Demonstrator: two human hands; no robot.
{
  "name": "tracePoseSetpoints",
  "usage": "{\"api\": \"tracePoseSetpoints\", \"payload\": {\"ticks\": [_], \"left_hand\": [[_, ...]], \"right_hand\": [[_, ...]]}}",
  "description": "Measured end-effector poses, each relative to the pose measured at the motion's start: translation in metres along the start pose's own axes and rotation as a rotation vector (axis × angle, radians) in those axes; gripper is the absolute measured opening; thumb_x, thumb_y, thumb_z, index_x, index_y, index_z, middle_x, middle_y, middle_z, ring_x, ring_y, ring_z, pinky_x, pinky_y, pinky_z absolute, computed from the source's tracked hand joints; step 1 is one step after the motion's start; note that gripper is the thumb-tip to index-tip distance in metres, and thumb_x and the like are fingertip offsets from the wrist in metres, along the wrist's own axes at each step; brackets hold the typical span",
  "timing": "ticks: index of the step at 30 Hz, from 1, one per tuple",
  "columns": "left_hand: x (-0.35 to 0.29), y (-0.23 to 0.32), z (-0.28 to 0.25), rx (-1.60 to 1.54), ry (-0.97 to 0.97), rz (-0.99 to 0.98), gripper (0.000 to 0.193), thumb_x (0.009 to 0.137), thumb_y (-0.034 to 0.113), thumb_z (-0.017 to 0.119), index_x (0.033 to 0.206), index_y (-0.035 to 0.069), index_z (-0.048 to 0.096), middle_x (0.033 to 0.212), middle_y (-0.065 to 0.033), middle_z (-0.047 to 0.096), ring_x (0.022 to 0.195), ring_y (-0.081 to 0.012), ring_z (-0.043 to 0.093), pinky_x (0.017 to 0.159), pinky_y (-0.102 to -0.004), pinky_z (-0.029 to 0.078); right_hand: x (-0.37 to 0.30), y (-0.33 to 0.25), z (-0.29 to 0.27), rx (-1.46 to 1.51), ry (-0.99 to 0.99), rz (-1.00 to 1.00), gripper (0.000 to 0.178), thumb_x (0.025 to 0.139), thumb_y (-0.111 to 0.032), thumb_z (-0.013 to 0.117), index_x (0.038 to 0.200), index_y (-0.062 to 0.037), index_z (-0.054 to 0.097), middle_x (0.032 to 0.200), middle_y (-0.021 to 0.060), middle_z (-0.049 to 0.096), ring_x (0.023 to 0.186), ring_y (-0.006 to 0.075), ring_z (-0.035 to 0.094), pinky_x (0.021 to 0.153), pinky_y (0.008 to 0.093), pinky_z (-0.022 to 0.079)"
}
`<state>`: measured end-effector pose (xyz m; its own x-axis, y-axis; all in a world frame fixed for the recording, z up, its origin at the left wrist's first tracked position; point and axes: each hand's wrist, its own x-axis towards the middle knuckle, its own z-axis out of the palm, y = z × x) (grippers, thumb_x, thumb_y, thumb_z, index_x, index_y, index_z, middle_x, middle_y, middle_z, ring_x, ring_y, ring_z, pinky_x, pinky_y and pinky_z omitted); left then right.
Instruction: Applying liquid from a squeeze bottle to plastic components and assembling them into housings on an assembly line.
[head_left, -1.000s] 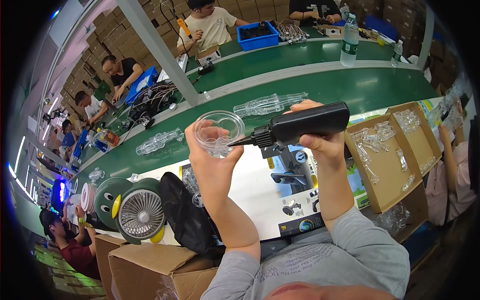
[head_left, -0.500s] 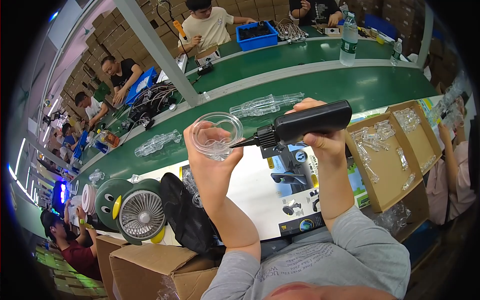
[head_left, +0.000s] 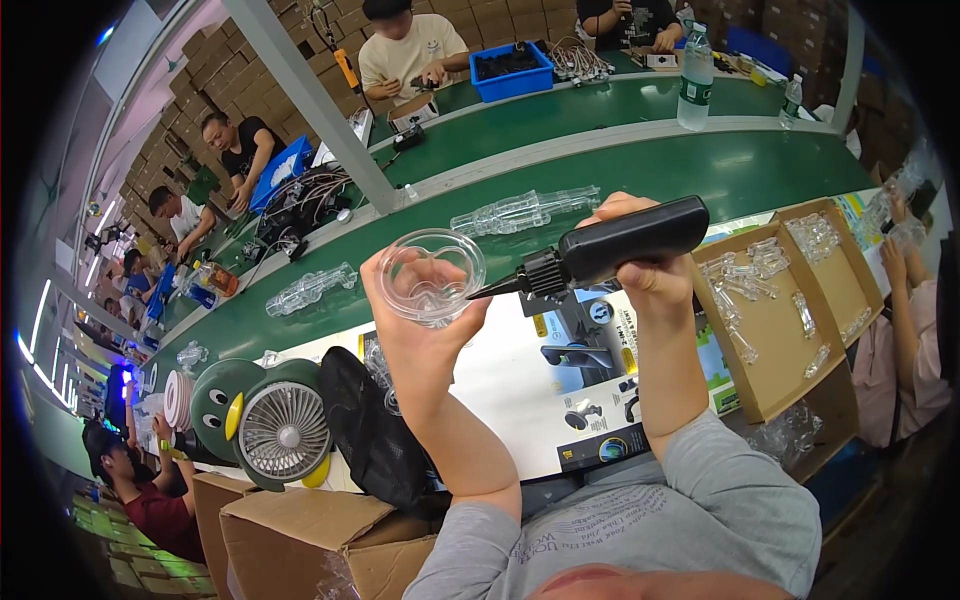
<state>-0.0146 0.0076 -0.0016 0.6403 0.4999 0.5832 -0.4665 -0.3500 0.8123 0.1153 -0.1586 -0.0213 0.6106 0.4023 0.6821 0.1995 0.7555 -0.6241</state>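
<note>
Bottle (head_left: 640, 240) pinched in the right hand (head_left: 658, 287), black nozzle (head_left: 508, 285) pretty much right by that clear cup (head_left: 432, 278) pinched in the left hand (head_left: 415, 340).

Your green bench (head_left: 770, 165) runs beyond both hands. Past your left hand (head_left: 415, 340), toward your right hand (head_left: 665, 285), lies a long clear piece (head_left: 525, 211); another clear piece (head_left: 312, 289) lies left of your left hand. Below your hands spreads a printed white sheet (head_left: 510, 400). Left of your left forearm stand a penguin-shaped fan (head_left: 225, 400) and, touching it, a black mesh pouch (head_left: 370, 430).
</note>
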Motion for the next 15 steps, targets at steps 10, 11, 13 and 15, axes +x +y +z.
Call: {"api": "tracePoseSetpoints", "payload": {"ticks": [10, 11, 13, 15], "left_hand": [[-0.0010, -0.0044, -0.0036, -0.161, -0.048, 0.040, 0.063, 0.060, 0.003, 0.079, 0.109, 0.010, 0.040, 0.099, -0.0069, 0.048, 0.093, -0.0149, 0.048, 0.080, -0.0264, 0.039], [-0.0007, -0.0047, -0.0037, -0.127, -0.050, 0.056, 0.063, 0.060, 0.003, 0.079, 0.109, 0.010, 0.041, 0.099, -0.0066, 0.047, 0.094, -0.0151, 0.047, 0.081, -0.0271, 0.039], [-0.0002, -0.0042, -0.0040, -0.108, -0.041, 0.073, 0.063, 0.060, 0.005, 0.080, 0.109, 0.010, 0.041, 0.098, -0.0063, 0.047, 0.094, -0.0152, 0.047, 0.081, -0.0274, 0.039], [0.0001, -0.0038, -0.0041, -0.092, -0.034, 0.090, 0.063, 0.059, 0.007, 0.081, 0.108, 0.010, 0.041, 0.098, -0.0061, 0.047, 0.094, -0.0153, 0.047, 0.082, -0.0276, 0.039]], "right_hand": [[-0.0009, -0.0015, -0.0045, 0.069, 0.061, 0.020, 0.061, 0.061, -0.019, 0.079, 0.111, 0.0057, 0.054, 0.102, 0.0142, 0.054, 0.096, 0.0269, 0.059, 0.086, 0.0355, 0.047], [-0.0010, -0.0032, -0.0041, 0.072, 0.086, 0.031, 0.063, 0.060, -0.019, 0.080, 0.111, 0.0057, 0.053, 0.103, 0.0142, 0.054, 0.096, 0.0270, 0.058, 0.086, 0.0356, 0.047], [-0.0006, -0.0048, -0.0027, 0.086, 0.092, 0.044, 0.064, 0.060, -0.019, 0.080, 0.112, 0.0058, 0.053, 0.103, 0.0142, 0.054, 0.097, 0.0270, 0.058, 0.087, 0.0357, 0.047], [-0.0005, -0.0044, -0.0033, 0.097, 0.099, 0.056, 0.065, 0.059, -0.018, 0.081, 0.112, 0.0059, 0.053, 0.104, 0.0142, 0.054, 0.097, 0.0270, 0.058, 0.087, 0.0357, 0.046]]}}
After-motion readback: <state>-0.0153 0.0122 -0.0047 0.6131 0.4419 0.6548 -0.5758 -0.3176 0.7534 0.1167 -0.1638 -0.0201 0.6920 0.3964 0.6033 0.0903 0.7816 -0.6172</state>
